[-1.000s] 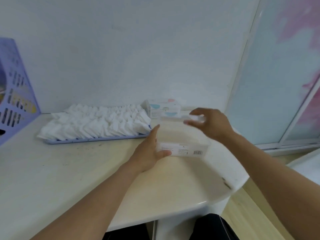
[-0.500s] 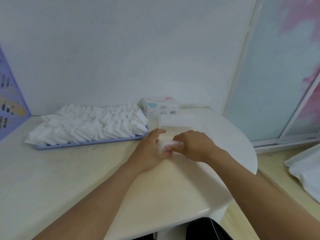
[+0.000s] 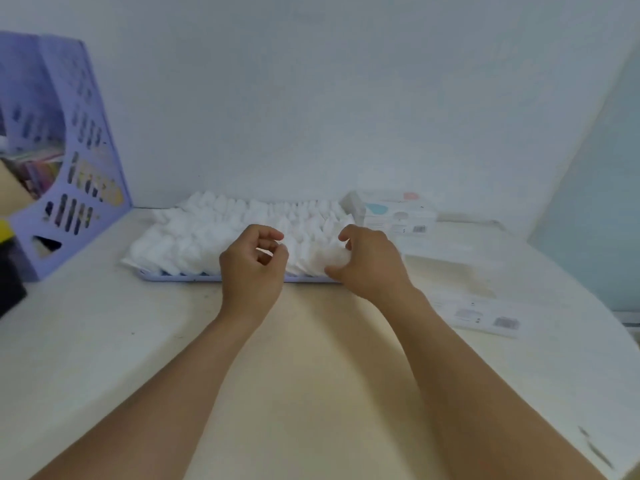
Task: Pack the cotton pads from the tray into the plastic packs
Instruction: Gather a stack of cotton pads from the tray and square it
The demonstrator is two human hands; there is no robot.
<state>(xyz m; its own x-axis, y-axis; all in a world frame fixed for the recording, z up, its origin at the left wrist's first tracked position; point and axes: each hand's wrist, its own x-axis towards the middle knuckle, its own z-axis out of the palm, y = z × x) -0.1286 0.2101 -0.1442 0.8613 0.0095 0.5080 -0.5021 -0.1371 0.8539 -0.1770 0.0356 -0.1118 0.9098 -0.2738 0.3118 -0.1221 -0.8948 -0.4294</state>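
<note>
Our right hand grabs white pads at the near edge of the tray. Our left hand is curled, holding nothing. Pads fill the tray. One flat pack lies right, boxes behind.

From the clear pack to the tray of pads

A second ago both my hands were on the flat clear plastic pack with the barcode label; I have let it go, and it now lies on the pale desk to the right of my right forearm. My left hand has moved over to the near edge of the shallow lilac plastic tray, fingers curled with nothing clearly in its grip. My right hand has moved there too and now has its grip on some of the white square cotton pads at the tray's near right end. My view has swung left.
</note>
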